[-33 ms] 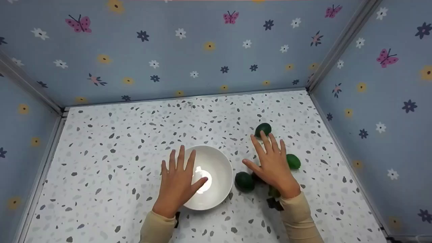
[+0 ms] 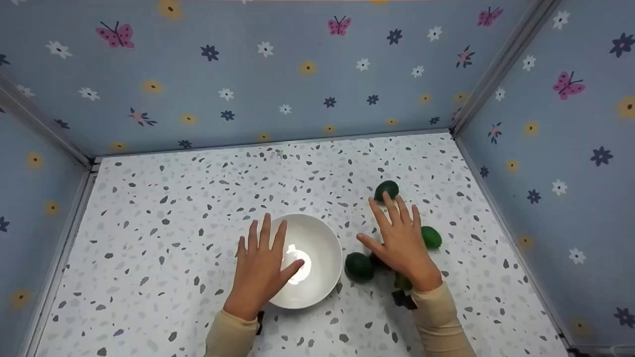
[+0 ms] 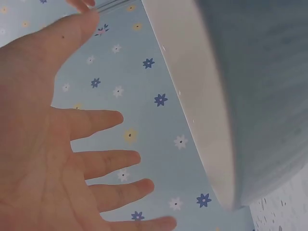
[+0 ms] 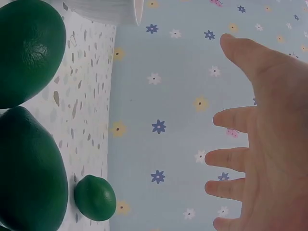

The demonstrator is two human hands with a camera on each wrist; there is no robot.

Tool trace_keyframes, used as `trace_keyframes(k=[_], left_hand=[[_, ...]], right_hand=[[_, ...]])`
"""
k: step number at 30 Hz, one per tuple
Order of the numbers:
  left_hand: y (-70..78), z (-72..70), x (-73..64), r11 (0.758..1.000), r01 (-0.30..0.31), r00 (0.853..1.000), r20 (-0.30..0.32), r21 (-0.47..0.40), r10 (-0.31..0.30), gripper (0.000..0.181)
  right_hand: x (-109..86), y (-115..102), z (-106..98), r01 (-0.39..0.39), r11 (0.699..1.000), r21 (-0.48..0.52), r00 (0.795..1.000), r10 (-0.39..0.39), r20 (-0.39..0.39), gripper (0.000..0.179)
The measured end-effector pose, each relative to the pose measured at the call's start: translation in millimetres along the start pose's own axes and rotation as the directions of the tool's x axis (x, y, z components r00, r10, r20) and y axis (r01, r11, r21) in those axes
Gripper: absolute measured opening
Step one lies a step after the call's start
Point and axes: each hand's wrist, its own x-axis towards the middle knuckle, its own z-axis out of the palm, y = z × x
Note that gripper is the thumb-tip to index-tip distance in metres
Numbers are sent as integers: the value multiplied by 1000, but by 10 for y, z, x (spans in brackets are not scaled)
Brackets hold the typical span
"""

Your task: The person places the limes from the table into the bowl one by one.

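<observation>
A white bowl (image 2: 322, 277) stands on the table, with a bright reflection inside. My left hand (image 2: 259, 272) hovers over the bowl's left side, fingers straight and spread. In the left wrist view the palm (image 3: 33, 149) is bare and apart from the bowl's wall (image 3: 269, 106). To the right, my right hand (image 2: 404, 248) is held above several green lime-like fruits, its fingers extended and holding nothing. One dark green fruit (image 2: 386, 190) lies beyond its fingertips. Another fruit (image 2: 359, 267) sits close to the bowl, and a brighter green fruit (image 2: 431, 238) lies right of the hand. Others are partly hidden beneath it.
The speckled white tabletop (image 2: 163, 238) is bounded by blue panels patterned with flowers and butterflies, at the back (image 2: 278, 74), left and right. Grey metal strips (image 2: 501, 74) run along the panel corners. Dark straps (image 2: 404, 300) show at the wrists.
</observation>
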Motion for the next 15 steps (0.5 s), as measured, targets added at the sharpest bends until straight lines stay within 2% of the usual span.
trace_keyframes(k=[7, 15], left_hand=[[-67, 29, -29, 1000, 24, 999, -30, 3, -24, 77], [-178, 79, -95, 997, 78, 997, -4, -19, -78, 67]], right_hand=[[-19, 38, -37, 4, 1000, -9, 1000, -4, -24, 85], [-41, 142, -75, -26, 1000, -9, 999, 26, -27, 77]])
